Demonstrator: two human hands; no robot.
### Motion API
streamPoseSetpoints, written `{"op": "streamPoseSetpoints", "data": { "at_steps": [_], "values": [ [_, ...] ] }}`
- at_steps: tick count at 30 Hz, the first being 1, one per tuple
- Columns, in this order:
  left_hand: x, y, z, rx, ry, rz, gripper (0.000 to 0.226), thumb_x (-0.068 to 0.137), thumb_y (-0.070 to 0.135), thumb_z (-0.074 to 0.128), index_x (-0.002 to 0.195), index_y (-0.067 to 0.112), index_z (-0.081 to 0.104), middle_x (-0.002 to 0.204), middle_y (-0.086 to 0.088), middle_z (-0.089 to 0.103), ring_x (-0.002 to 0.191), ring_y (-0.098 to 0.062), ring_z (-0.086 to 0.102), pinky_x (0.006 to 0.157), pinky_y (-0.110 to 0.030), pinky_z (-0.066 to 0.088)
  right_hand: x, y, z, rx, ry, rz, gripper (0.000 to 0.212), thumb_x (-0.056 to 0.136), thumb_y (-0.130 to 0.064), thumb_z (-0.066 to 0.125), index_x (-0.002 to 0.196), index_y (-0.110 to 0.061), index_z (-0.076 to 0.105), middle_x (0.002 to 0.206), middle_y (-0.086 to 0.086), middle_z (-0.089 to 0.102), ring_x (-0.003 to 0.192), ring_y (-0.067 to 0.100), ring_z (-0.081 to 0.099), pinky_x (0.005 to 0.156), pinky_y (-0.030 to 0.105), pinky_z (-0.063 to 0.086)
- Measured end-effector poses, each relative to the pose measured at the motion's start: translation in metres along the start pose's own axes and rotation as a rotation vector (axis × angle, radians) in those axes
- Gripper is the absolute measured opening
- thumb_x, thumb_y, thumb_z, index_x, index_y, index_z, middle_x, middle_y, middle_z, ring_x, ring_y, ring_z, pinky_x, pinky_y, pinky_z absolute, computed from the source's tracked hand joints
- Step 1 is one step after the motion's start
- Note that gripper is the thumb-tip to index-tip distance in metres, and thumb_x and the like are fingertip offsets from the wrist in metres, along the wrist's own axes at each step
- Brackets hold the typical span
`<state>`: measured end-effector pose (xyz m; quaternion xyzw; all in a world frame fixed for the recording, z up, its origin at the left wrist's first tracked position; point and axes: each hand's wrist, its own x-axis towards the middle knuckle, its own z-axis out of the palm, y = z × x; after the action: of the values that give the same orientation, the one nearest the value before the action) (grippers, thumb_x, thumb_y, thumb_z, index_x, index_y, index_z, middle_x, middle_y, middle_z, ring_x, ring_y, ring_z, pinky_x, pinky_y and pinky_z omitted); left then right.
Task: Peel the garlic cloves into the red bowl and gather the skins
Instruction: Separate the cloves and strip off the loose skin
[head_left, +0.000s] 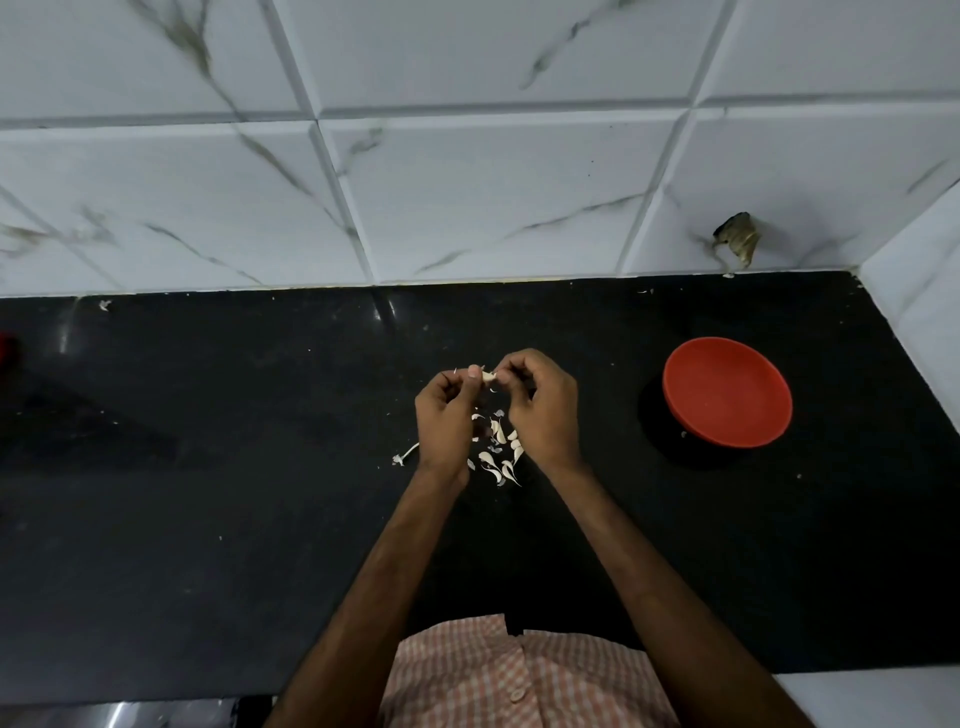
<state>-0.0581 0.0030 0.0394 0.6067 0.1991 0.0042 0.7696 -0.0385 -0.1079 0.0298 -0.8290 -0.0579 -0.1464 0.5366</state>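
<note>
left hand (444, 415) pinches garlic clove (488, 378) | right hand (543, 410) pinches it too, likely stripping skin | skins (500, 452) collect beneath | red bowl (727, 392) near right

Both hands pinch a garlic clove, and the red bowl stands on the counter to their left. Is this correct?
No: in the head view the red bowl stands on the counter to the right of the left hand and right hand, which do pinch the garlic clove.
</note>
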Motion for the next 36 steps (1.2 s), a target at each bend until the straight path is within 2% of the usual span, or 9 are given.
{"op": "streamPoseSetpoints", "data": {
  "at_steps": [9, 15, 19, 22, 25, 28, 30, 33, 36],
  "values": [
    [0.0, 0.002, -0.005, -0.035, -0.085, 0.061, 0.012, 0.101, 0.014, 0.057, 0.102, 0.003, 0.062, 0.09, -0.016, 0.065, 0.071, -0.022, 0.061, 0.051, -0.025, 0.048, 0.002, -0.004, 0.009, 0.27, -0.049, 0.438, 0.015, 0.098, -0.009, 0.06, 0.087, -0.015, 0.069, 0.084, 0.007, 0.072, 0.083, 0.024, 0.073, 0.071, 0.054, 0.062],
    [0.002, 0.003, -0.005, -0.001, -0.021, 0.048, 0.016, 0.101, 0.012, 0.057, 0.104, -0.004, 0.061, 0.08, -0.006, 0.065, 0.061, -0.01, 0.06, 0.046, -0.024, 0.046, -0.003, -0.009, 0.009, 0.062, -0.094, 0.275, 0.008, 0.1, -0.013, 0.058, 0.095, -0.012, 0.064, 0.086, 0.0, 0.066, 0.081, 0.014, 0.065, 0.074, 0.034, 0.056],
    [0.0, 0.002, -0.001, -0.07, 0.036, 0.003, 0.02, 0.1, 0.013, 0.06, 0.102, -0.006, 0.062, 0.078, -0.01, 0.065, 0.057, -0.012, 0.06, 0.043, -0.023, 0.044, -0.004, -0.011, 0.012, 0.186, -0.058, 0.354, 0.013, 0.096, -0.022, 0.067, 0.092, -0.009, 0.066, 0.085, 0.002, 0.07, 0.083, 0.018, 0.069, 0.076, 0.038, 0.059],
    [0.0, 0.001, -0.002, -0.093, -0.008, -0.029, 0.02, 0.1, 0.014, 0.06, 0.101, -0.005, 0.063, 0.082, -0.011, 0.068, 0.063, -0.016, 0.063, 0.044, -0.023, 0.044, -0.001, -0.01, 0.01, 0.343, -0.07, 0.503, 0.016, 0.096, -0.019, 0.068, 0.089, -0.005, 0.069, 0.089, 0.014, 0.073, 0.082, 0.027, 0.072, 0.07, 0.044, 0.061],
    [0.002, 0.002, -0.006, -0.054, -0.062, 0.014, 0.018, 0.1, 0.012, 0.059, 0.1, -0.005, 0.064, 0.082, -0.009, 0.069, 0.067, -0.019, 0.062, 0.045, -0.023, 0.045, 0.004, -0.013, -0.001, 0.669, -0.232, 0.783, 0.019, 0.099, -0.023, 0.063, 0.098, -0.006, 0.072, 0.094, 0.013, 0.074, 0.083, 0.022, 0.07, 0.06, 0.031, 0.055],
    [0.002, 0.004, -0.009, -0.025, -0.105, 0.037, 0.013, 0.099, 0.009, 0.058, 0.097, -0.001, 0.065, 0.08, -0.006, 0.068, 0.067, -0.014, 0.062, 0.045, -0.021, 0.045, 0.008, -0.009, -0.009, 0.67, -0.341, 0.89, 0.025, 0.098, -0.029, 0.063, 0.106, -0.008, 0.072, 0.093, 0.003, 0.075, 0.082, 0.012, 0.069, 0.055, 0.021, 0.047],
    [0.002, 0.004, -0.01, -0.022, -0.106, -0.006, 0.014, 0.1, 0.009, 0.057, 0.098, -0.002, 0.065, 0.081, -0.006, 0.067, 0.065, -0.01, 0.062, 0.046, -0.02, 0.045, 0.005, -0.011, -0.006, 0.513, -0.272, 0.75, 0.021, 0.097, -0.028, 0.065, 0.1, -0.008, 0.072, 0.09, 0.002, 0.075, 0.079, 0.011, 0.07, 0.06, 0.025, 0.051],
    [0.004, 0.001, -0.008, -0.07, -0.065, -0.151, 0.017, 0.101, 0.004, 0.053, 0.089, -0.002, 0.063, 0.076, -0.005, 0.064, 0.054, -0.003, 0.057, 0.045, -0.018, 0.043, -0.001, -0.007, 0.002, -0.239, -0.132, 0.173, 0.014, 0.092, -0.032, 0.071, 0.091, -0.018, 0.068, 0.091, -0.009, 0.068, 0.08, 0.006, 0.063, 0.064, 0.029, 0.051],
    [0.005, 0.0, -0.013, -0.206, -0.097, -0.247, 0.02, 0.101, 0.005, 0.052, 0.085, 0.0, 0.063, 0.074, -0.006, 0.062, 0.056, -0.007, 0.053, 0.046, -0.018, 0.043, 0.002, -0.007, 0.005, -0.234, -0.164, 0.159, 0.014, 0.092, -0.033, 0.07, 0.092, -0.019, 0.069, 0.091, -0.01, 0.068, 0.083, 0.008, 0.065, 0.069, 0.033, 0.053]
  ]
}}
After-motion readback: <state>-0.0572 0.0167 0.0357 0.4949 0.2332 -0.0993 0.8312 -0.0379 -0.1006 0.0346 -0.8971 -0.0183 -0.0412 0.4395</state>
